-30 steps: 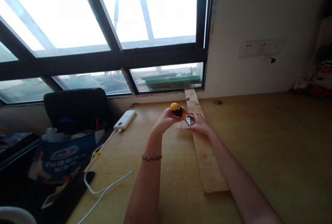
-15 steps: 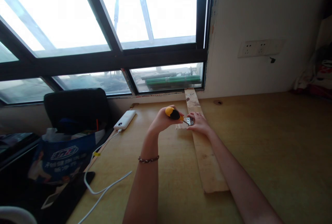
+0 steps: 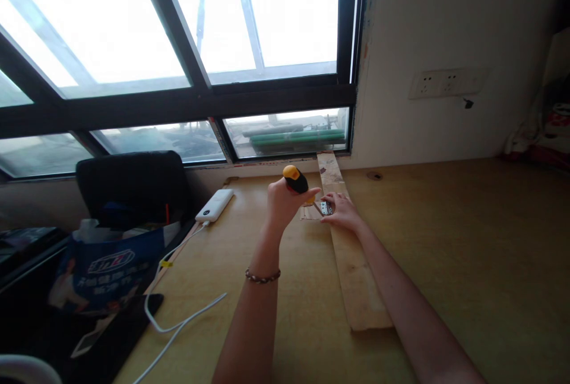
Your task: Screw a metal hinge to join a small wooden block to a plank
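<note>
Board [image 3: 360, 277] lies with its far end toward twelve o'clock. The left hand [image 3: 285, 203] grips a screwdriver [image 3: 295, 178] (yellow and black) slanting toward five o'clock, its shaft reaching a small metal piece [image 3: 326, 208] that the right hand [image 3: 344, 213] pinches between thumb and fingers.

It looks like a room in a home or small office; which cannot be told. A wooden desk [image 3: 445, 241] spreads beneath the left hand [image 3: 283, 205] gripping a screwdriver [image 3: 295, 178]. Beyond the grip is a wide framed window [image 3: 285, 16]; left of it, a black chair [image 3: 131, 182], blue carrier bag [image 3: 111, 277] and white cabled device [image 3: 215, 205]; right of it, wall sockets [image 3: 447, 83].
</note>
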A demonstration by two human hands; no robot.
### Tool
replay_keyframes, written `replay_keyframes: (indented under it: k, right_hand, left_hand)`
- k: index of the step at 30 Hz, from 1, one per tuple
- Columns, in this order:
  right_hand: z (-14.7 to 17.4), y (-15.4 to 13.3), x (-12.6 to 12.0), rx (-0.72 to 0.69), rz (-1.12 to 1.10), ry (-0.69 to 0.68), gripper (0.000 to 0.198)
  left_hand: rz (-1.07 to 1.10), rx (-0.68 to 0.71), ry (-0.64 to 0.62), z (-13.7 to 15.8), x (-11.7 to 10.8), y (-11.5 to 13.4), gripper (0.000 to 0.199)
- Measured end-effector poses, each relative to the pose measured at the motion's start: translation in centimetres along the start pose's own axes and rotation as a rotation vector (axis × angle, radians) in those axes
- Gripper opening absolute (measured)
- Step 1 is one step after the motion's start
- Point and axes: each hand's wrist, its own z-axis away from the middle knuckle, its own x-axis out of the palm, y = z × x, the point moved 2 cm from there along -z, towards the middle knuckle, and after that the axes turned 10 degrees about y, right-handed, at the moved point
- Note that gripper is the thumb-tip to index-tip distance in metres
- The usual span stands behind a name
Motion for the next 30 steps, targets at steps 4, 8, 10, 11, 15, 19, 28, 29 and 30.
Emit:
replay_keyframes:
  k: [4, 8, 10, 11, 15, 19, 28, 29, 30]
  right_hand:
    - [0.1, -0.1, -0.1, 0.002, -0.008, 0.002, 0.070]
    - [0.2, -0.4, -0.2, -0.015, 0.010, 0.003, 0.067]
    - [0.3, -0.5, -0.2, -0.024, 0.027, 0.001, 0.064]
    - [0.3, -0.5, -0.2, -0.026, 0.035, -0.002, 0.064]
    - [0.4, -0.5, -0.1, -0.022, 0.047, -0.011, 0.065]
    - [0.5, -0.3, -0.2, -0.039, -0.025, -0.032, 0.071]
    - [1.6, 2.2, -1.3, 0.072, -0.400, 0.072, 0.085]
    - [1.6, 2.3, -1.3, 0.077, -0.417, 0.075, 0.083]
    - [1.6, 2.4, -1.3, 0.080, -0.428, 0.077, 0.081]
  left_hand:
    - [-0.009, -0.049, 0.053, -0.4, -1.1, 0.0, 0.040]
    - [-0.034, -0.050, 0.082, -0.7, -1.6, -0.2, 0.041]
    - [-0.030, -0.053, 0.084, -0.7, -1.6, -0.3, 0.041]
    - [-0.028, -0.057, 0.083, -0.7, -1.5, -0.3, 0.041]
    - [-0.018, -0.065, 0.053, -0.5, -1.1, -0.3, 0.042]
    - [-0.021, -0.052, 0.045, -0.4, -0.7, -0.3, 0.042]
    - [0.075, -0.125, 0.056, -0.3, -0.1, -0.5, 0.038]
    - [0.098, -0.136, 0.048, -0.2, 0.1, -0.5, 0.037]
    - [0.113, -0.143, 0.042, -0.2, 0.3, -0.4, 0.037]
